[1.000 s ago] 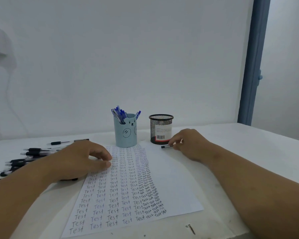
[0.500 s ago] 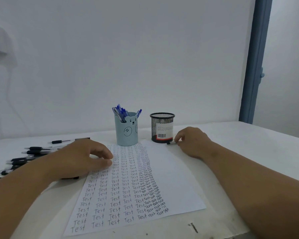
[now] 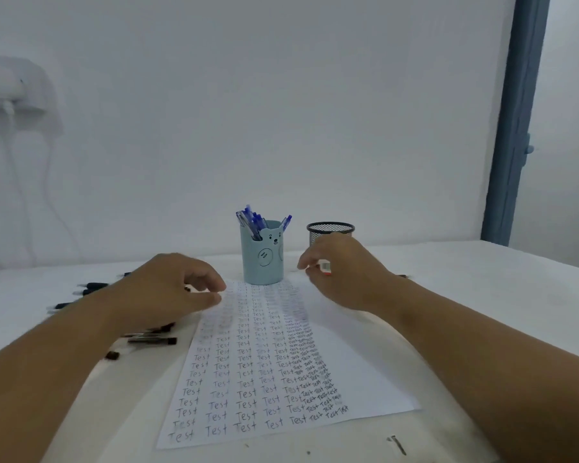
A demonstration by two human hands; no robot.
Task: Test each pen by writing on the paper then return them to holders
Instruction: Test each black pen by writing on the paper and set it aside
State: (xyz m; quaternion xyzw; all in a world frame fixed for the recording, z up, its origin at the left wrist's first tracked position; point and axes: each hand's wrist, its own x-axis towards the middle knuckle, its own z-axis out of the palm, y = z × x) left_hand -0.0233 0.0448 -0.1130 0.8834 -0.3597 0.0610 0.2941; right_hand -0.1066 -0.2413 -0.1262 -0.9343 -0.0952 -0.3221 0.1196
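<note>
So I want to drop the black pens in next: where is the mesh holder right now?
In the head view the black mesh holder stands at the table's far edge, right of the blue bear cup, its lower part hidden behind the right hand.

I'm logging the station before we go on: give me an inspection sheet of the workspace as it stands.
Surface: white table, small dark marks near the front edge.
Job's things: paper filled with "Test"; blue bear holder with blue pens; black mesh holder, contents not visible; black pens loose at left.
Clutter: dark screw-like bit.
Hands: left hand over the paper's left edge, fingers curled; right hand before the mesh holder, any pen hidden.
Cables: white cable down the wall.
Surroundings: white wall, blue door frame.
</note>
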